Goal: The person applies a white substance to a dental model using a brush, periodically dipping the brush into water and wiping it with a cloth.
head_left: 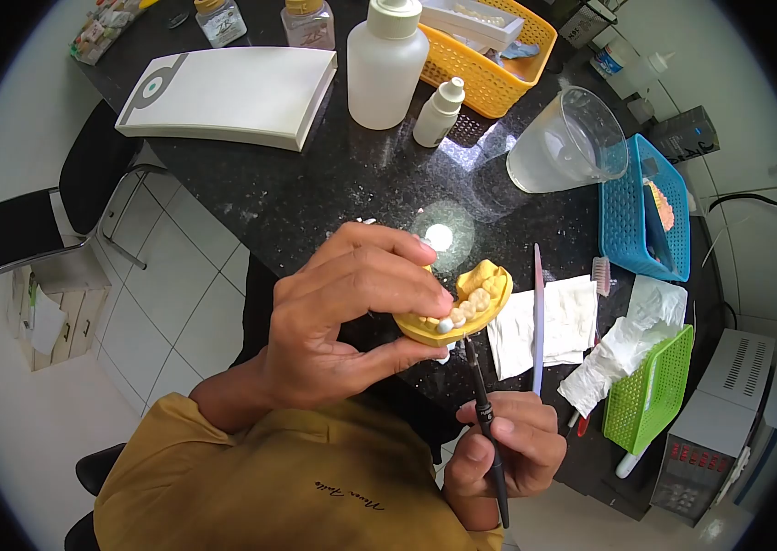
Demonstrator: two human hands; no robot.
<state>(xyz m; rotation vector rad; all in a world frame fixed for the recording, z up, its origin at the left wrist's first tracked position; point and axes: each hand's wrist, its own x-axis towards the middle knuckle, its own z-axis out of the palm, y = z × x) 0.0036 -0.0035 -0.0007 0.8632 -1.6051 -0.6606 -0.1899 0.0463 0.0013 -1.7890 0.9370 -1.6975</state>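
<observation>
A floor of white square tiles (168,266) spreads to my left, and a glossy black speckled stone worktop (260,184) runs in front of me. I count one black-padded chair with metal legs (21,230), one grey boxy appliance with a vented top (723,390), and one flat white box (232,92). There are three latticed plastic baskets: yellow (498,87), blue (616,211) and green (636,404). Next come one clear round tumbler (558,151), two white plastic bottles, one large (384,78) and one small (437,118), and two gold-lidded jars (220,26).

My left hand (347,317) is grasping one curved yellow dental model (485,285), thumb beneath its base and fingertips over its upper side, with the part carrying pale teeth (475,301) jutting out beyond them to the right. My right hand (517,441) is pinching one slim black brush-like tool (483,404); its tip points up at the model's lower edge, though I cannot tell whether they touch.
</observation>
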